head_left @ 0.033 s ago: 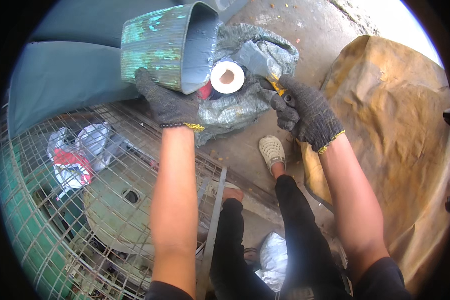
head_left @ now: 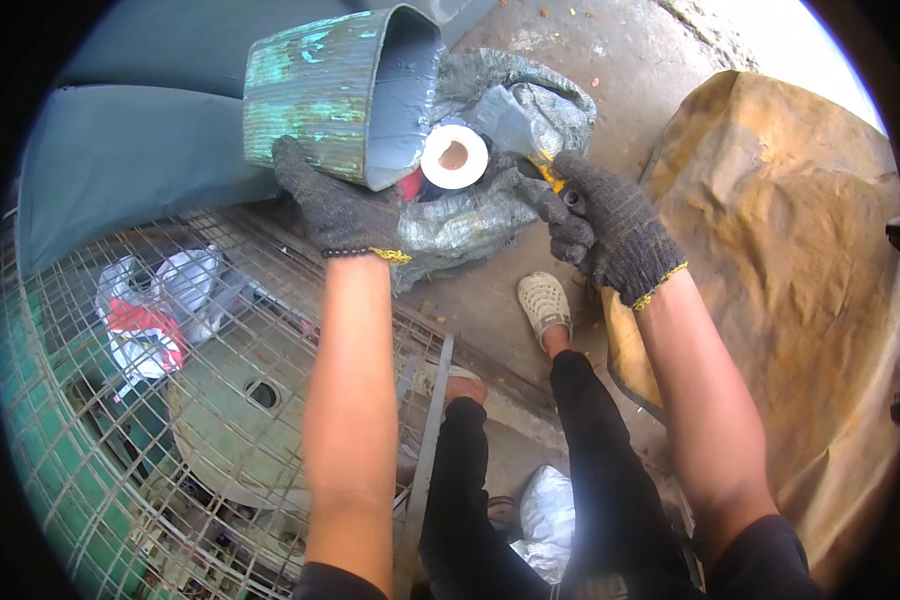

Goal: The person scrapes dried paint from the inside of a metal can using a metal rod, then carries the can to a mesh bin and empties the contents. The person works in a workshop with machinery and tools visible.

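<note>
My left hand point(head_left: 340, 205), in a dark knit glove, holds a ribbed container point(head_left: 305, 95) from its lower side. The container is tipped on its side, mouth to the right, its outside streaked turquoise and its inside coated with grey paste. My right hand point(head_left: 615, 220), gloved alike, is closed round the yellow handle of a putty knife point(head_left: 548, 170). Grey paste covers its blade, which points up and left, apart from the container. Between my hands, a white roll with a brown core point(head_left: 454, 157) sits in a crumpled grey woven sack point(head_left: 470, 228).
A wire mesh point(head_left: 210, 400) spreads over green machinery at left, with a white and red plastic bag point(head_left: 142, 325) by it. Blue-grey covered forms point(head_left: 140, 160) stand behind. A stained tan tarp point(head_left: 780, 250) drapes at right. My feet, one in a beige clog point(head_left: 544, 303), are below the sack.
</note>
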### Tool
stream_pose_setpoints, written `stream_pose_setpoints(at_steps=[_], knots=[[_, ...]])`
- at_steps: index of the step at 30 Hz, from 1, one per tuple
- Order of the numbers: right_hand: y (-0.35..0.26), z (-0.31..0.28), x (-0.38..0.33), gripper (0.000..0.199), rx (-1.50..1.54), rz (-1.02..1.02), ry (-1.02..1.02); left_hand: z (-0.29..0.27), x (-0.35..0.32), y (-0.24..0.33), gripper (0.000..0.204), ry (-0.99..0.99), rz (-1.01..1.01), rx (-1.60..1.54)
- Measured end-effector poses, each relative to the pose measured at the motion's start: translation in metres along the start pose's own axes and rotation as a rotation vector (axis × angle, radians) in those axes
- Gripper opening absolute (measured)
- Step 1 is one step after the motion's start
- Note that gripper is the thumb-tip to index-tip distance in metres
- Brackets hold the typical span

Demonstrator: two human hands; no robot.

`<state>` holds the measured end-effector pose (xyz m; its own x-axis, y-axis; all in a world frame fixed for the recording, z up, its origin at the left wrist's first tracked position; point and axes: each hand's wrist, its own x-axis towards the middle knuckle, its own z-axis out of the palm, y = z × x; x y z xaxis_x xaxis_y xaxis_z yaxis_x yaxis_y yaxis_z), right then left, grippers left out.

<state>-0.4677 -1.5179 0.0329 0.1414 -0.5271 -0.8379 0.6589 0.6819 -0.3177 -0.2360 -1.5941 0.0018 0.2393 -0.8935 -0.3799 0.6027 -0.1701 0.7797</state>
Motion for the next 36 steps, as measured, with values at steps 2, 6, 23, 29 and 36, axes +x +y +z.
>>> stream_pose_setpoints(at_steps=[2,6,23,29,36], knots=[[0.001,0.013,-0.004,0.026,0.022,-0.018,-0.018,0.005,-0.003,-0.002,0.081,-0.003,-0.007,0.018],[0.000,0.008,0.018,0.022,-0.118,-0.156,-0.113,0.021,0.002,-0.005,0.081,-0.005,-0.045,0.039],[-0.014,0.053,0.010,0.020,-0.366,-0.140,-0.065,0.029,0.010,-0.018,0.064,-0.137,0.054,0.217],[-0.008,0.044,0.012,0.022,-0.392,-0.159,-0.072,0.004,0.050,-0.028,0.059,-0.216,0.043,0.155],[0.005,0.038,0.013,0.024,-0.367,-0.235,-0.019,-0.003,0.057,-0.037,0.059,-0.162,0.059,0.162]])
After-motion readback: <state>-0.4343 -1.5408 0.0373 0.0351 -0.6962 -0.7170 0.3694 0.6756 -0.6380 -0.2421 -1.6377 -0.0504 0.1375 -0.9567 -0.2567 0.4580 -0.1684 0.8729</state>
